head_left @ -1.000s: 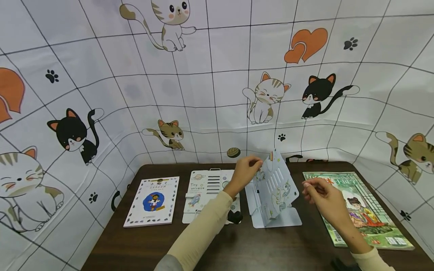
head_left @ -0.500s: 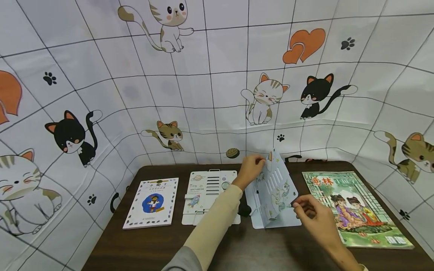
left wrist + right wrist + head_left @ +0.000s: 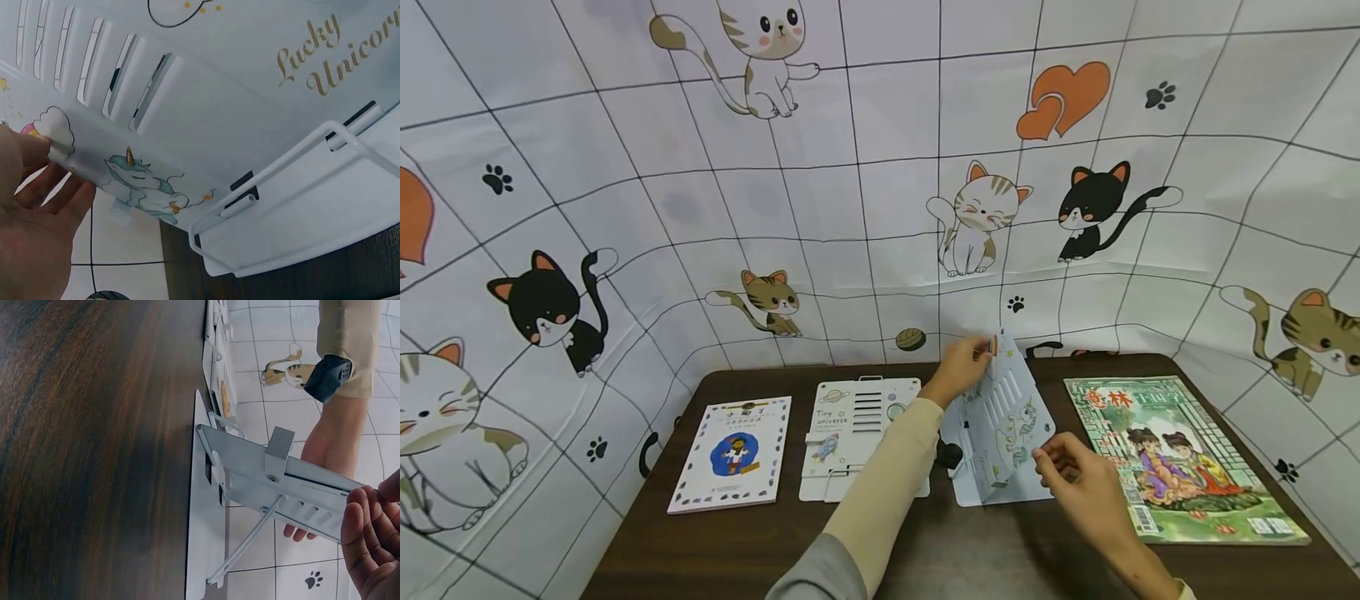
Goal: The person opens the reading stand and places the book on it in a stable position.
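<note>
A white metal book stand (image 3: 1017,417) printed with a unicorn stands half raised, its panel tilted up from the base plate (image 3: 973,490). My left hand (image 3: 958,368) pinches the panel's upper edge by the rainbow print. In the left wrist view, the thumb lies on the front near a cloud, with fingers behind. My right hand (image 3: 1082,483) pinches the panel's right edge at the corner. The right wrist view shows a thin support rod (image 3: 244,542) between panel and base, and a wire page holder (image 3: 331,128) shows in the left wrist view.
A second book stand (image 3: 831,417), lettered "Tiny universe", lies flat to the left. Beyond it is a white book (image 3: 707,483) with a blue circle. A green magazine (image 3: 1262,467) lies at the right. A cat-print sheet (image 3: 895,200) hangs behind the dark wooden table (image 3: 647,546).
My right hand has come left from above the magazine to the stand's right edge. My left hand has shifted slightly right onto the panel's edge. The panel's tilt looks about the same.
</note>
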A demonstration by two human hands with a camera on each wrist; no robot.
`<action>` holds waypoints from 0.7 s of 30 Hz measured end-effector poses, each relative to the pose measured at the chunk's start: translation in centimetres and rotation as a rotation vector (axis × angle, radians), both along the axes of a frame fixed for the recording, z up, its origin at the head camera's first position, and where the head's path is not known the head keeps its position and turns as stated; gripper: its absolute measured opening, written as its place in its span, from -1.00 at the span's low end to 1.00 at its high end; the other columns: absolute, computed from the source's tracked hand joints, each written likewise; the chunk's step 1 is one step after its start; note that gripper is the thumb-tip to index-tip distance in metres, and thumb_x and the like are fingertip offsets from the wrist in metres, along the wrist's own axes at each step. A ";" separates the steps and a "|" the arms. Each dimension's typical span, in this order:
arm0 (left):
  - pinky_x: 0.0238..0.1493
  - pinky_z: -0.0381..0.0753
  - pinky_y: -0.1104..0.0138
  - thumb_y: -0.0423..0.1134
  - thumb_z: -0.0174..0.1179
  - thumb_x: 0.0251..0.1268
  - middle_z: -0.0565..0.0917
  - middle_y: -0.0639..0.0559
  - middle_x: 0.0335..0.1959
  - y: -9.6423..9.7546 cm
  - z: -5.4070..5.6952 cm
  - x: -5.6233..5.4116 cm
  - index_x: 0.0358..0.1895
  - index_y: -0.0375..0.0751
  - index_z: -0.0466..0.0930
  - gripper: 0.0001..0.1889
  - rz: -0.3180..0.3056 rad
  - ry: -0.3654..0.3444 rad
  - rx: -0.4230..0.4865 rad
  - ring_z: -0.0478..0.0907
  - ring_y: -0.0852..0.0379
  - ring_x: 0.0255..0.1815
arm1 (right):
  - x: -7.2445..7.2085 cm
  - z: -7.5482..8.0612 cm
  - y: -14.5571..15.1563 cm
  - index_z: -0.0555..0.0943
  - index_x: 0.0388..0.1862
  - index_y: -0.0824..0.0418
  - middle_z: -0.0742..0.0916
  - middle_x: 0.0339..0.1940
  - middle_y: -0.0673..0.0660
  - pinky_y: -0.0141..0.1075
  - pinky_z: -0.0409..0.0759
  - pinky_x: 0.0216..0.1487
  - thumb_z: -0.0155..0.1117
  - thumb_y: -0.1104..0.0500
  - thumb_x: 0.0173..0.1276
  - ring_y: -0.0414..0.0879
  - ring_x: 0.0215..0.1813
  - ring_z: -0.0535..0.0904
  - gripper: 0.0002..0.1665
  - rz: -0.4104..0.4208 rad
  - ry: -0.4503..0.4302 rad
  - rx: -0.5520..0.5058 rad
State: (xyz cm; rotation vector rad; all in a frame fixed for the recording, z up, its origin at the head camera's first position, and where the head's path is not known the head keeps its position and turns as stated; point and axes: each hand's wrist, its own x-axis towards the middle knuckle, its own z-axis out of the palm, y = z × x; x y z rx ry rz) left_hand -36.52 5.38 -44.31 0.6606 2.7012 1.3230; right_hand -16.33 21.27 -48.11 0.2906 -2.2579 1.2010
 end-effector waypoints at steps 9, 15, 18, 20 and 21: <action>0.45 0.59 0.17 -0.31 0.04 0.72 0.63 -0.18 0.40 0.0 -0.1 0.0 0.47 -0.31 0.50 -0.60 -0.006 -0.008 0.011 0.58 -0.05 0.44 | -0.2 0.4 0.0 0.66 -0.35 0.13 0.75 -0.53 -0.02 -0.52 0.55 -0.51 0.46 0.44 0.37 -0.31 -0.57 0.62 -0.76 -0.031 0.012 -0.011; 0.41 0.62 0.15 -0.42 0.09 0.65 0.62 -0.24 0.39 -0.2 -0.4 0.0 0.47 -0.35 0.48 -0.57 0.012 0.008 0.038 0.58 -0.11 0.43 | -0.4 0.8 0.7 0.66 -0.38 0.16 0.73 -0.54 -0.01 -0.53 0.54 -0.52 0.45 0.44 0.36 -0.34 -0.57 0.60 -0.77 -0.085 0.006 -0.021; 0.36 0.64 0.14 -0.44 0.10 0.64 0.61 -0.22 0.39 -0.4 -0.6 0.0 0.49 -0.33 0.47 -0.55 0.040 -0.008 0.069 0.59 -0.10 0.40 | -0.7 0.8 1.3 0.65 -0.37 0.19 0.73 -0.55 0.00 -0.54 0.54 -0.51 0.44 0.43 0.38 -0.33 -0.57 0.60 -0.80 -0.113 -0.006 -0.021; 0.36 0.64 0.14 -0.44 0.10 0.64 0.62 -0.21 0.38 -0.6 -0.8 0.0 0.49 -0.31 0.47 -0.55 0.061 -0.009 0.077 0.59 -0.09 0.40 | -1.0 0.8 1.9 0.66 -0.36 0.21 0.73 -0.54 0.02 -0.54 0.54 -0.51 0.44 0.41 0.39 -0.34 -0.57 0.60 -0.82 -0.132 -0.013 -0.021; 0.35 0.64 0.14 -0.44 0.10 0.63 0.63 -0.20 0.37 -0.7 -0.9 0.0 0.49 -0.30 0.48 -0.56 0.073 -0.002 0.078 0.60 -0.09 0.39 | -1.2 0.8 2.2 0.66 -0.35 0.22 0.74 -0.54 0.03 -0.54 0.54 -0.51 0.43 0.40 0.40 -0.35 -0.57 0.60 -0.84 -0.138 -0.017 -0.021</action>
